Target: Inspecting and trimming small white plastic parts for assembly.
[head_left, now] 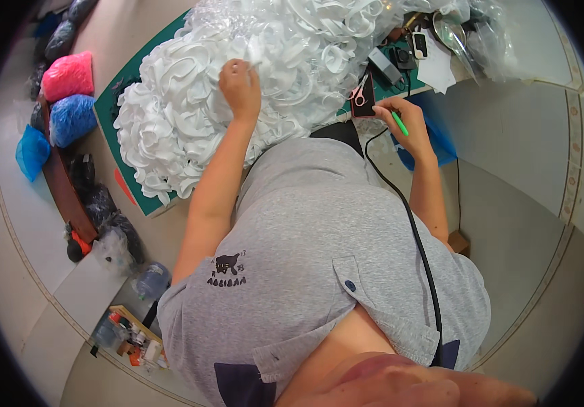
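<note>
A big heap of white looped straps [183, 102] lies on the green table mat [105, 98]. Over the middle of this heap is my left hand [239, 88], its fingers curled closed. What they pinch, if anything, blends into the white loops behind. My right hand [406, 125] is closed round a bright green pen-like stick [400, 123], which slants out below the fingers. Its fingertips are at the right edge of a dark phone with a pink rim [364, 107]. Small scissors with pink handles [358, 95] lie across that phone.
Right of the heap are a grey box-shaped device [385, 66], white paper [436, 68] and clear plastic bags [492, 47]. A black cable [407, 197] runs down over my shirt. Pink [68, 76] and blue bundles [73, 120] stand at the left. A blue bag [439, 139] hangs below the table.
</note>
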`<move>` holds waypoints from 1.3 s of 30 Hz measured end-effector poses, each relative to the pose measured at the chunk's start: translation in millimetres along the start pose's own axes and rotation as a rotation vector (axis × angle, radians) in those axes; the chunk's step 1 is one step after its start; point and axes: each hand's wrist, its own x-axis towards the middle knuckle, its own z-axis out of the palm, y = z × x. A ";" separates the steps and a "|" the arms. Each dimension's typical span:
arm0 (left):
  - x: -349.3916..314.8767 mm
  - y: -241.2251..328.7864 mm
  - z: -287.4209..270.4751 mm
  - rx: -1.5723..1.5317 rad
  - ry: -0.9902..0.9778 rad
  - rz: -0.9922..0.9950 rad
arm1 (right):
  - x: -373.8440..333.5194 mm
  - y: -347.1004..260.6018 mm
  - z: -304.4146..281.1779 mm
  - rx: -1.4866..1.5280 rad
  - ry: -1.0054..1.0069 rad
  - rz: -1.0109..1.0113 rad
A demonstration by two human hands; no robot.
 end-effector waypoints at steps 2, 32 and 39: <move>0.7 24.6 -27.2 -0.181 0.083 -0.089 | -4.9 4.8 -0.6 0.069 0.089 -0.006; -9.1 110.0 -139.9 -1.667 -0.201 -0.901 | 45.8 -122.3 87.0 0.571 0.021 -0.404; -7.9 113.6 -143.5 -1.582 -0.271 -0.736 | 52.7 -117.2 80.8 0.580 0.036 -0.362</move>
